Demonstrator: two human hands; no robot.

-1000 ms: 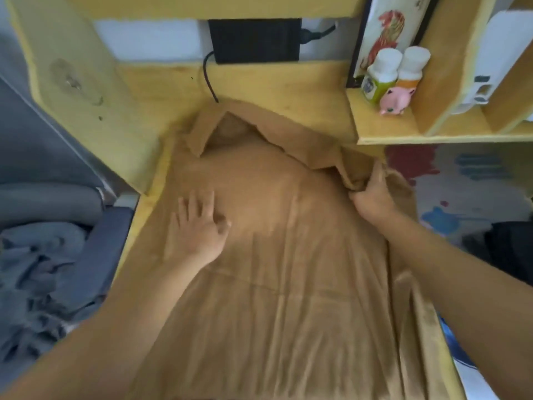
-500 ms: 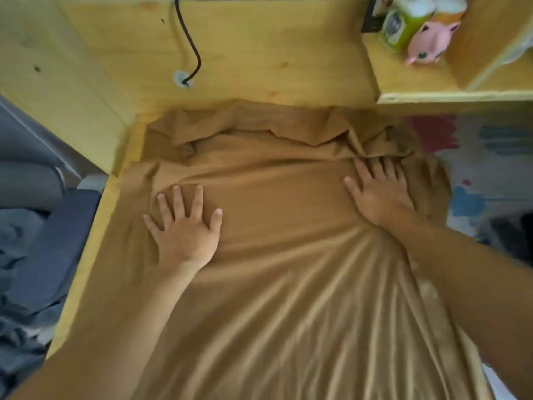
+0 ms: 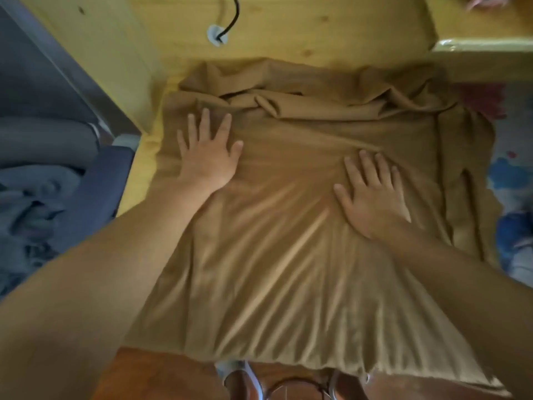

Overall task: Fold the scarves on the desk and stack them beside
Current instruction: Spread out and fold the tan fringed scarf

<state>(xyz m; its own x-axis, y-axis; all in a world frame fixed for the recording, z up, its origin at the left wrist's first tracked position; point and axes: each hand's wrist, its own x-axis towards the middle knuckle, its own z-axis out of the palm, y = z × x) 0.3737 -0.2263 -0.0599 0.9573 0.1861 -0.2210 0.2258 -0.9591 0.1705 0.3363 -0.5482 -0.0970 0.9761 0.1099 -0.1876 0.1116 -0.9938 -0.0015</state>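
Both forearms bare, no sleeves; left hand [image 3: 209, 157], right hand [image 3: 372, 192] without rings.

A plain tan-brown scarf [image 3: 288, 232] is spread over a yellow wooden bench [image 3: 282, 30]. A black cable [image 3: 230, 18] is seen at the top, grey-blue bedding [image 3: 43, 197] at the left, and a white surface with blue and red blotches [image 3: 507, 174] at the right.

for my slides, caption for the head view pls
Left hand and right hand pressed flat on a brown scarf spread over the desk.
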